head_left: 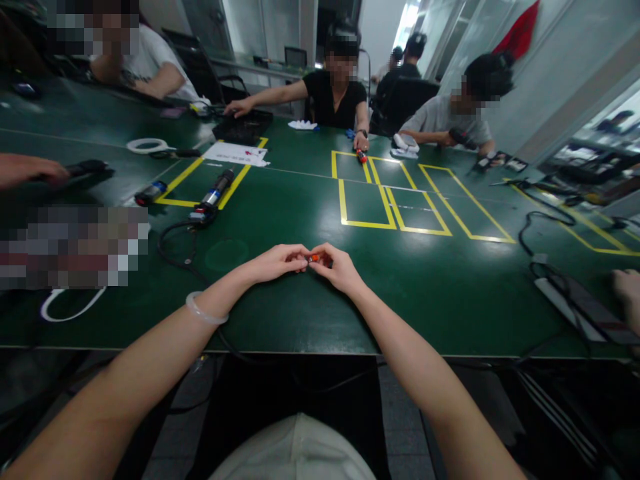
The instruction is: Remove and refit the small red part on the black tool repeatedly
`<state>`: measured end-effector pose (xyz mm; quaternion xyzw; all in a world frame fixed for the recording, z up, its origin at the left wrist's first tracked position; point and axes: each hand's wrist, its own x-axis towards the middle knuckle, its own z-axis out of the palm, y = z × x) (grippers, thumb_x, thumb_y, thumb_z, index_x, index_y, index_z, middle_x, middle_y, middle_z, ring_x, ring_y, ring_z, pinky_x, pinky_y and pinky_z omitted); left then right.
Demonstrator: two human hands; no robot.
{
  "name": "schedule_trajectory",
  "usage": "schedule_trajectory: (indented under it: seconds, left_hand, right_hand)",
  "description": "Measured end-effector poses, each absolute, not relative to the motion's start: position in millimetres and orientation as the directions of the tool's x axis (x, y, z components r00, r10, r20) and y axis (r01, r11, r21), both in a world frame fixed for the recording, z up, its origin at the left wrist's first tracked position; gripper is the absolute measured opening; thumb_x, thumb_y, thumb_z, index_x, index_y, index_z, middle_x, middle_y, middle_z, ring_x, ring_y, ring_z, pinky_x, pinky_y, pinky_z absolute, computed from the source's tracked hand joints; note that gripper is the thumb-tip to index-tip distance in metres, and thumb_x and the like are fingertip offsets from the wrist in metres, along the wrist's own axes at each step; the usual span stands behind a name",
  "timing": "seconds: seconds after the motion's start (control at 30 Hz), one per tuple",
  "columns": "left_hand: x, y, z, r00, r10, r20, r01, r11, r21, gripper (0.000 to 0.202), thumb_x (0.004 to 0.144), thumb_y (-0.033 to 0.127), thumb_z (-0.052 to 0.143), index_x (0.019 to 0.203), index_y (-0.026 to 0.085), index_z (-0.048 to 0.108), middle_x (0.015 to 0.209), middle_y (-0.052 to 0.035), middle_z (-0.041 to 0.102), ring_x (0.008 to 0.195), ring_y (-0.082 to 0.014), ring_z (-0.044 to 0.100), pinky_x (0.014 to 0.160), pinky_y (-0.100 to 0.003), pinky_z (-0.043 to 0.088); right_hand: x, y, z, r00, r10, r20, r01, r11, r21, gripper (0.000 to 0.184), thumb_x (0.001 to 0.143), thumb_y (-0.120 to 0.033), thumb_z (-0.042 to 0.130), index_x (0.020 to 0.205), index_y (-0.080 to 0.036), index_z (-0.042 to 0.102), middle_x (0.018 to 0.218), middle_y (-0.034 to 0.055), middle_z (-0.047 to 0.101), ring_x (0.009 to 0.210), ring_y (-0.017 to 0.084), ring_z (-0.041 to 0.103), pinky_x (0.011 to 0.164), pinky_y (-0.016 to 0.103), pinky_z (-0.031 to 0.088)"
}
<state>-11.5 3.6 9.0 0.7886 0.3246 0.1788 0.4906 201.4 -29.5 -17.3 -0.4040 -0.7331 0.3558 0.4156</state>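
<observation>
My left hand (277,262) and my right hand (336,267) meet over the green table (310,200), fingertips pinched together. Between them sits a small orange and dark part (313,258), held by both hands. It is too small to name. A pale bangle (204,312) circles my left wrist. Both forearms reach out from the near table edge.
A black electric screwdriver (213,197) with a looping cable lies to the left inside yellow tape. Yellow taped boxes (395,200) mark the middle. Cables and a flat device (575,303) lie on the right. Several other people sit around the far side.
</observation>
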Motion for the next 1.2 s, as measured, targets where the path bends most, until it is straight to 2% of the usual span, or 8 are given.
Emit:
schedule_trajectory:
  seconds: [0.1, 0.27, 0.47, 0.63, 0.9, 1.2]
  left_hand:
    - [-10, 3, 8, 0.717, 0.696, -0.051, 0.32, -0.263, 0.91, 0.04, 0.086, 0.042, 0.066, 0.112, 0.013, 0.061, 0.088, -0.004, 0.064, 0.078, -0.0153, 0.058, 0.07, -0.026, 0.043]
    - [-10, 3, 8, 0.706, 0.705, -0.074, 0.364, -0.271, 0.891, 0.036, 0.085, 0.043, 0.066, 0.103, 0.013, 0.064, 0.089, -0.0052, 0.066, 0.079, -0.0162, 0.059, 0.071, -0.027, 0.044]
    - [-11, 4, 14, 0.733, 0.677, -0.067, 0.377, -0.322, 0.868, 0.035, 0.092, 0.046, 0.056, 0.101, 0.013, 0.065, 0.084, -0.004, 0.064, 0.077, -0.0158, 0.057, 0.071, -0.026, 0.043]
    - [-11, 5, 13, 0.751, 0.657, -0.058, 0.324, -0.291, 0.9, 0.035, 0.094, 0.047, 0.053, 0.097, 0.013, 0.063, 0.09, -0.0065, 0.065, 0.081, -0.0166, 0.06, 0.077, -0.029, 0.048]
    - [-12, 10, 5, 0.76, 0.648, -0.056, 0.293, -0.264, 0.919, 0.04, 0.096, 0.048, 0.048, 0.095, 0.011, 0.065, 0.088, -0.0088, 0.067, 0.078, -0.0167, 0.06, 0.076, -0.031, 0.049]
    - [-12, 10, 4, 0.745, 0.664, -0.065, 0.304, -0.251, 0.919, 0.044, 0.098, 0.051, 0.044, 0.095, 0.012, 0.065, 0.089, -0.0085, 0.068, 0.08, -0.0167, 0.06, 0.074, -0.029, 0.047]
  right_hand:
    - [202, -29, -18, -0.28, 0.91, 0.306, 0.291, 0.384, -0.876, 0.022, 0.083, -0.036, 0.069, 0.095, -0.019, 0.062, 0.077, -0.0008, 0.062, 0.065, 0.012, 0.052, 0.062, 0.026, 0.043]
    - [200, -30, -16, -0.282, 0.919, 0.276, 0.337, 0.364, -0.868, 0.024, 0.083, -0.041, 0.07, 0.088, -0.019, 0.061, 0.073, -0.0015, 0.06, 0.063, 0.012, 0.051, 0.061, 0.025, 0.042]
    - [201, -30, -17, -0.33, 0.883, 0.334, 0.286, 0.43, -0.856, 0.028, 0.085, -0.032, 0.065, 0.109, -0.019, 0.059, 0.083, -0.0004, 0.065, 0.067, 0.012, 0.056, 0.065, 0.026, 0.046]
    - [202, -29, -19, -0.336, 0.883, 0.327, 0.296, 0.429, -0.854, 0.015, 0.089, -0.027, 0.058, 0.102, -0.02, 0.06, 0.09, 0.0021, 0.07, 0.074, 0.013, 0.061, 0.069, 0.026, 0.047]
    - [203, -28, -19, -0.336, 0.88, 0.335, 0.306, 0.439, -0.845, 0.026, 0.09, -0.029, 0.06, 0.114, -0.02, 0.06, 0.088, 0.0012, 0.069, 0.069, 0.013, 0.059, 0.069, 0.026, 0.047]
    - [204, -29, -17, -0.324, 0.888, 0.326, 0.306, 0.424, -0.852, 0.021, 0.089, -0.033, 0.06, 0.106, -0.02, 0.06, 0.084, 0.0002, 0.066, 0.068, 0.013, 0.057, 0.066, 0.026, 0.046]
